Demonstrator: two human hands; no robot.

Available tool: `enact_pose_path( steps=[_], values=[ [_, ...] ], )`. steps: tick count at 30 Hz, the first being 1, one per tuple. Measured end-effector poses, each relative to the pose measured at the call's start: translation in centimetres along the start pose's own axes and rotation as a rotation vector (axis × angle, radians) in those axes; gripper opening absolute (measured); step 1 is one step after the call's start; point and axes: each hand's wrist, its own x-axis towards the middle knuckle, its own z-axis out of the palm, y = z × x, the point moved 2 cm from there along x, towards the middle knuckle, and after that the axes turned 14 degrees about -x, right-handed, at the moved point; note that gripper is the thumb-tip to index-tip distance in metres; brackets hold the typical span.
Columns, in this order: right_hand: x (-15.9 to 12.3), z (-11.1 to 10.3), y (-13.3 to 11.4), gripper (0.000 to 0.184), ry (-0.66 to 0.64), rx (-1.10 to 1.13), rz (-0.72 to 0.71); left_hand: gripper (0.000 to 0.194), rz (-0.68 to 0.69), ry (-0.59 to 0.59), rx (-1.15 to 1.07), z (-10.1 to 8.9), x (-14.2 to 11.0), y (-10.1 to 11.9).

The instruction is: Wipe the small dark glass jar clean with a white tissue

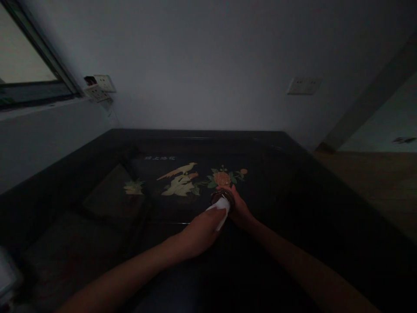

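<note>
My left hand [202, 232] is closed on a crumpled white tissue or cloth [222, 207] and holds it against a small dark round object [230, 196]. My right hand [241, 209] wraps round the far right side of that object. A shiny, uneven rim shows on it, but the dim light hides what kind of thing it is. Both hands are over the black glossy table [215, 146], just in front of the inlaid orange flower [222, 178].
Left of the hands the tabletop bears a pale bird design [179, 184] and a smaller leaf motif [133, 187]. A wall with a socket [304, 85] stands behind. More sockets [104, 83] are by the window [29, 48]. Something white [7, 271] lies at the lower left edge.
</note>
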Motion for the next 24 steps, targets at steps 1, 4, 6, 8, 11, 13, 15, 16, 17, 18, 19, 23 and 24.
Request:
enact_pose_path(
  steps=[1,4,6,8,11,13,15,16,17,18,19,23,24],
  values=[
    [0.1,0.0,0.0,0.049,-0.002,0.003,0.003,0.032,0.021,-0.014,0.086,-0.1,0.0,0.0],
    [0.2,-0.2,0.0,0.048,-0.010,0.027,0.016,0.035,0.085,-0.016,0.360,-0.1,0.1,-0.2],
    [0.3,-0.2,-0.1,0.047,-0.031,0.048,0.032,0.033,0.102,0.012,0.495,0.2,0.2,-0.4],
    [0.2,-0.1,-0.3,0.047,-0.062,0.061,0.044,0.032,0.097,0.038,0.572,0.5,0.3,-0.7],
    [0.2,-0.1,-0.3,0.047,-0.078,0.060,0.042,0.030,0.089,0.056,0.585,0.7,0.5,-0.9],
    [0.3,-0.2,-0.2,0.047,-0.073,0.053,0.026,0.031,0.083,0.052,0.530,0.5,0.5,-0.8],
    [0.3,-0.2,-0.1,0.048,-0.075,0.049,0.008,0.033,0.081,0.037,0.430,0.2,0.5,-0.4],
    [0.3,-0.2,0.0,0.048,-0.079,0.048,0.002,0.034,0.075,0.028,0.367,0.0,0.5,-0.2],
    [0.3,-0.2,0.1,0.049,-0.084,0.047,0.003,0.036,0.059,0.018,0.295,-0.2,0.5,0.1],
    [0.3,-0.2,0.1,0.050,-0.089,0.046,0.007,0.035,0.031,0.007,0.215,-0.4,0.4,0.2],
    [0.2,-0.2,0.1,0.050,-0.092,0.043,0.011,0.033,-0.009,0.000,0.123,-0.5,0.4,0.3],
    [0.1,-0.1,0.1,0.049,-0.113,0.017,0.000,0.028,-0.168,0.010,-0.349,-0.8,0.6,0.4],
    [0.1,-0.1,0.1,0.049,-0.115,0.011,-0.012,0.031,-0.178,0.018,-0.465,-0.9,0.7,0.5]
  ],
)
